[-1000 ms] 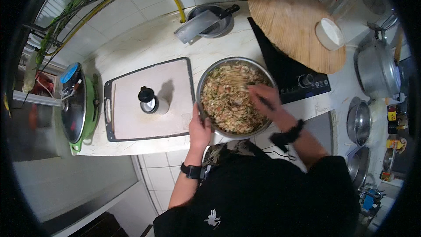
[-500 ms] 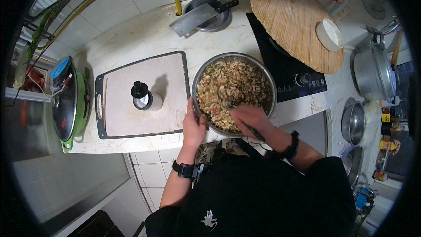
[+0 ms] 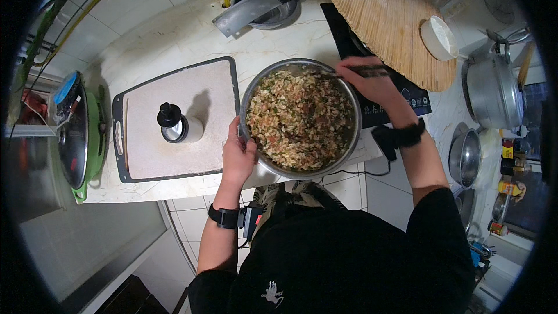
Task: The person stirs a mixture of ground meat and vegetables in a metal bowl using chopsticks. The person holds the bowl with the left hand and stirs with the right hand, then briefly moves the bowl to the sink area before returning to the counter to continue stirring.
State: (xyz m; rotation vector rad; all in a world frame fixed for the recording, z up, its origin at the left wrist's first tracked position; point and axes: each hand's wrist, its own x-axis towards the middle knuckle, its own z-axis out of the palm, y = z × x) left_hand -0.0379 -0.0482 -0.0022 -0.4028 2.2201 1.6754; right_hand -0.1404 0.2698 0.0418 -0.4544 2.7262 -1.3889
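Note:
A round metal mixing bowl [image 3: 356, 125] stands at the counter's front edge. It holds a chopped filling [image 3: 297, 121] of pale, pinkish and green bits. My left hand [image 3: 236, 157] grips the bowl's left rim, thumb over the edge. At the upper right rim, my right hand [image 3: 372, 86] is closed around dark chopsticks [image 3: 376, 71]. Their tips reach over the far right part of the filling; motion blurs them somewhat. To the left lies a cutting board [image 3: 206, 93] with a dark frame, and a black-topped bottle [image 3: 189, 130] stands on it.
Behind the bowl, a cleaver [image 3: 247, 14] rests across a metal basin [image 3: 279, 16]. A round wooden board [image 3: 381, 17] carrying a white bowl [image 3: 439, 39] covers part of a black cooktop [image 3: 383, 115]. A green lidded pan [image 3: 95, 139] sits far left; a large pot [image 3: 493, 96] is right.
My right hand has moved from the bowl's near side up and right to its far right rim, still holding the chopsticks. My left hand stays on the rim. The whole view has shifted slightly.

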